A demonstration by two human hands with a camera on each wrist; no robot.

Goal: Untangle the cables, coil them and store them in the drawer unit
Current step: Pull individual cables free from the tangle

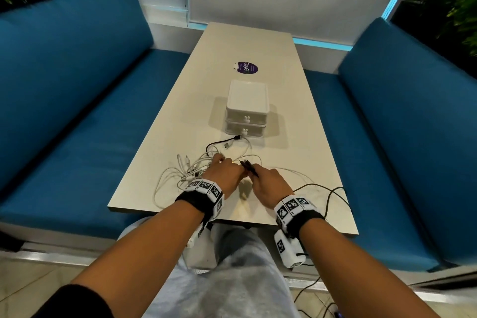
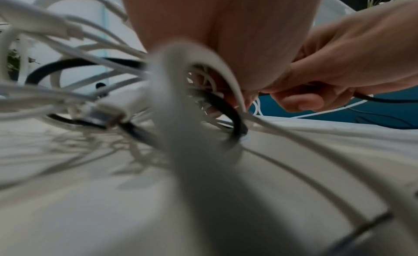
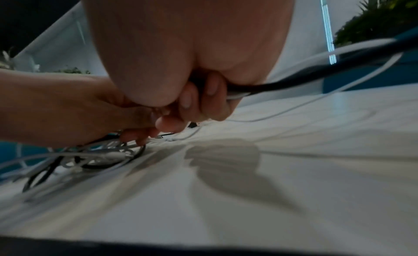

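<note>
1. The tangle of cables (image 1: 196, 170), mostly white with some black strands, lies on the near end of the table (image 1: 258, 41), in front of the drawer unit (image 1: 247, 111).
2. A black cable (image 3: 294, 81) runs from the right hand (image 1: 268, 184) off the table's right edge; that hand's fingers (image 3: 210, 91) are curled round it.
3. The left hand (image 1: 224, 173) rests on the tangle, fingers bent down among the white strands; it seems to pinch some, though the blurred wrist view leaves that unsure.
4. The drawer unit, white with two stacked drawers, both closed, stands mid-table.
5. Beyond it lies a purple sticker (image 1: 247, 67).
6. Blue benches (image 1: 77, 85) flank the table.
</note>
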